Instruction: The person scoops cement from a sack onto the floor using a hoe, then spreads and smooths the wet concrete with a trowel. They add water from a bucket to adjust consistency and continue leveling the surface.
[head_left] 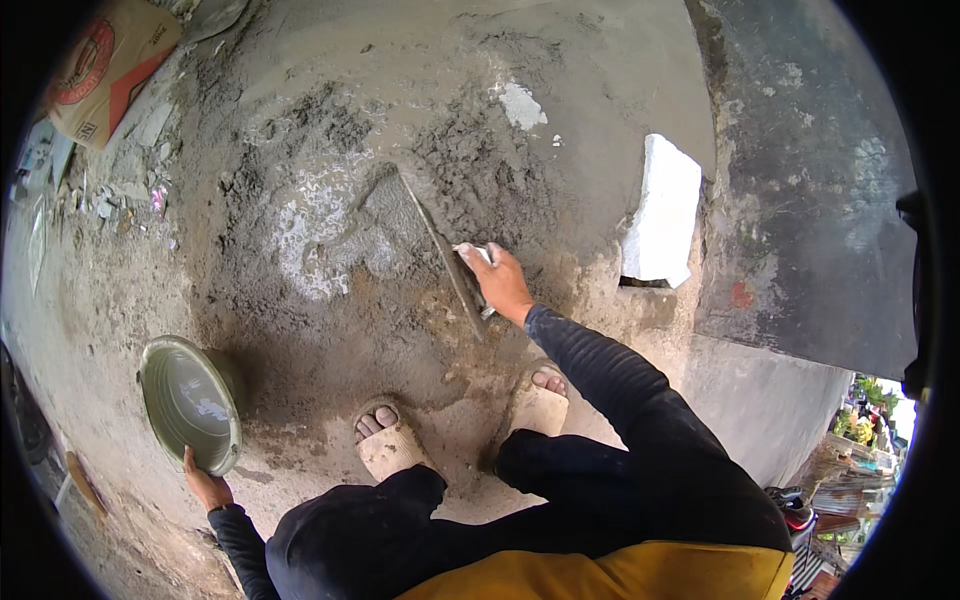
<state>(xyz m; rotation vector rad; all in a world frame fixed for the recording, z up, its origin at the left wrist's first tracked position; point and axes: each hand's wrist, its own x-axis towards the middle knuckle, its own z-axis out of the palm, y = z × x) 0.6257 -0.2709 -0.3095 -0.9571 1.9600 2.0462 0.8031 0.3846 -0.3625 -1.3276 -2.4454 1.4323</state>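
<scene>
My right hand (498,284) is closed round the pale handle of a plastering trowel (441,246), a long thin plate seen nearly edge-on. Its far end meets a smear of wet grey mortar (392,212) on the ground. To the left, my left hand (208,488) grips the near rim of an olive-green bucket (233,385), which is tilted so its inside shows. A little pale, watery liquid appears to lie at its bottom. Rough mortar (470,165) is spread around the trowel, with whitish patches among it.
A white slab (662,212) covers part of a dark gap at the right, beside a dark grey wall or panel (800,180). A paper cement bag (110,75) and rubble lie far left. My sandalled feet (392,445) stand close behind the mortar.
</scene>
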